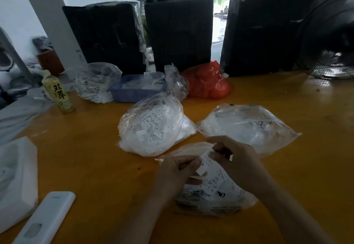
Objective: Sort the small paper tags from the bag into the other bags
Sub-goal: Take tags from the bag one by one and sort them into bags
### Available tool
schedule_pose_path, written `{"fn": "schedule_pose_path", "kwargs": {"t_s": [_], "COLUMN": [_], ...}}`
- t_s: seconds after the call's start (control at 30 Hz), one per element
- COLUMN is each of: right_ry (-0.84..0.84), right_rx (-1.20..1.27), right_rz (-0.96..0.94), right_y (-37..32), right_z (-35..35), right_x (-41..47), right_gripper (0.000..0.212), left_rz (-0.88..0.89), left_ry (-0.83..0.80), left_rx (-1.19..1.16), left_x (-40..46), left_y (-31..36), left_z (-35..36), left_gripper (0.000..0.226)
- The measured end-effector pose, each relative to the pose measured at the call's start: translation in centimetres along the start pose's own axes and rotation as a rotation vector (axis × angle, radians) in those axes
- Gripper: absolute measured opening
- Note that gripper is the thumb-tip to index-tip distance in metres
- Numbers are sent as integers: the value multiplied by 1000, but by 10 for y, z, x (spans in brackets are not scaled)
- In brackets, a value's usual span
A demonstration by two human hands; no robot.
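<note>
A clear plastic bag [214,192] with printed text lies on the orange table right in front of me. Above it, my left hand [175,174] and my right hand [237,162] both pinch a small white paper tag [204,164] marked "S". A bulging clear bag full of white tags [151,126] stands just beyond my hands at centre. To its right lies a flatter clear bag [247,126] with pale contents.
Farther back are a blue basket [132,94], another clear bag [93,82], a knotted clear bag [176,82] and a red bag [208,82]. A drink bottle [58,92] stands left. White foam [17,174] and a white device [46,218] lie near left. Black-wrapped boxes [180,30] line the back; a fan [329,38] stands right.
</note>
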State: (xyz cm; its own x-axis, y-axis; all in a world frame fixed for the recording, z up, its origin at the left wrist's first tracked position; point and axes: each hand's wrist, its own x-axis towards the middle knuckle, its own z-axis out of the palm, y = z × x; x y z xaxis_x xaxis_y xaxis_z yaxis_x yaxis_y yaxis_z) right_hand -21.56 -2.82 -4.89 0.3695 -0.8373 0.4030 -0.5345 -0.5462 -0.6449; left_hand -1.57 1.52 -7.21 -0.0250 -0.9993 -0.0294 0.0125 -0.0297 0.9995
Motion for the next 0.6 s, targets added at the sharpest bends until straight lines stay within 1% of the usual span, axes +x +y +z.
{"fn": "schedule_pose_path", "kwargs": {"t_s": [0.07, 0.13, 0.2, 0.27, 0.3, 0.43, 0.47, 0.53, 0.6], "right_ry": [76, 106, 73, 35, 42, 182, 189, 135, 72], "right_rx": [79, 130, 116, 76, 62, 42, 36, 15, -3], "right_rz": [85, 127, 121, 97, 90, 113, 115, 94, 51], "right_y": [0, -2, -6, -9, -10, -8, -8, -11, -16], "right_z": [0, 0, 1, 5, 7, 11, 12, 13, 14], "right_x": [1, 1, -1, -2, -2, -3, -3, -5, -6], "right_gripper": [33, 25, 20, 12, 12, 11, 10, 8, 14], "left_rz": [-8, -6, -1, 5, 8, 10, 13, 18, 16], "left_ry": [27, 68, 94, 94, 87, 82, 81, 91, 116], "left_rx": [-29, -59, -58, -37, -34, -61, -63, -58, -56], "left_x": [-1, -1, -2, -2, -2, -3, -3, -3, -4], "left_y": [2, 3, 4, 3, 4, 6, 6, 6, 7], "left_z": [1, 1, 2, 1, 1, 1, 1, 2, 2], "left_gripper": [28, 20, 16, 19, 22, 26, 24, 19, 17]}}
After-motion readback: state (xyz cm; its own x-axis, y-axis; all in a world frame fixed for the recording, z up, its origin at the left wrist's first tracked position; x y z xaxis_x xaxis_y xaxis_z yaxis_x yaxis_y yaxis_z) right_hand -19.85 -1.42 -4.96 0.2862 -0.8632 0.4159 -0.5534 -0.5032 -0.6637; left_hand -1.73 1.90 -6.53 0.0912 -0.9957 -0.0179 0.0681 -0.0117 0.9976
